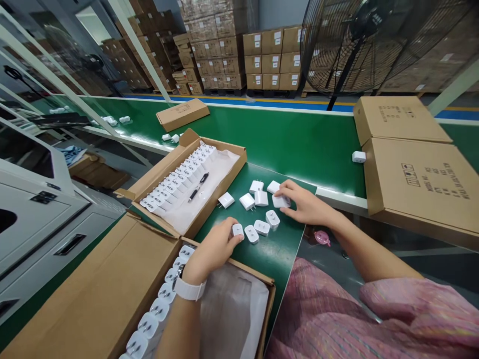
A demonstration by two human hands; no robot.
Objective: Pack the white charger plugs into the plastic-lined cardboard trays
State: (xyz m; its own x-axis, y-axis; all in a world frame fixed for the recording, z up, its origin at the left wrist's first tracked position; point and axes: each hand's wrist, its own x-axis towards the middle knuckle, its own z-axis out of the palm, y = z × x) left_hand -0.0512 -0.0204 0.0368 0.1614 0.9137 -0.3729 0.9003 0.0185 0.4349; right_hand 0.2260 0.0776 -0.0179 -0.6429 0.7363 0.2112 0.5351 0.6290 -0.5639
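My left hand [217, 243] reaches over the near cardboard box and pinches a white plug charger [237, 230] between thumb and fingers. To the right, my right hand [305, 202] has its thumb and fingers around another white charger [280, 201] on the green table. Between the hands stand a few chargers with an end face up, such as the rounded charger [251, 234]. Behind them more chargers lie loose, one of them a charger with its prongs showing [226, 200]. The near box [270, 294] holds a row of chargers along its left side, partly hidden by my left forearm.
A second open box [239, 167] holds rows of chargers and a black pen [198, 187] on white lining. Closed cartons [422, 174] stand at the right, beside a single charger [359, 157]. A flat carton [183, 113] lies on the green conveyor [280, 139]. A large fan [359, 45] stands behind.
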